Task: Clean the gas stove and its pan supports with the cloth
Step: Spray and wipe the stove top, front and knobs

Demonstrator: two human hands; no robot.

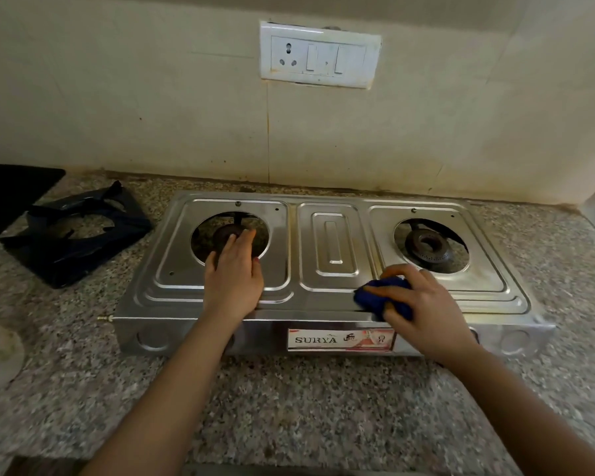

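While the speckled surface (pixel 289 407) fills the foreground, the right grip (pixel 423 310) is curled tight round the blue cloth (pixel 383 297) at the gas stove's (pixel 327 249) front edge. The left grip (pixel 234 273) lies flat, fingers straight, at the left burner opening. Further left, the black pan supports (pixel 73 235) lie off the stove.

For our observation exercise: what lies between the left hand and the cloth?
In the head view, only the embossed centre panel of the stove lies between the left hand and the cloth.
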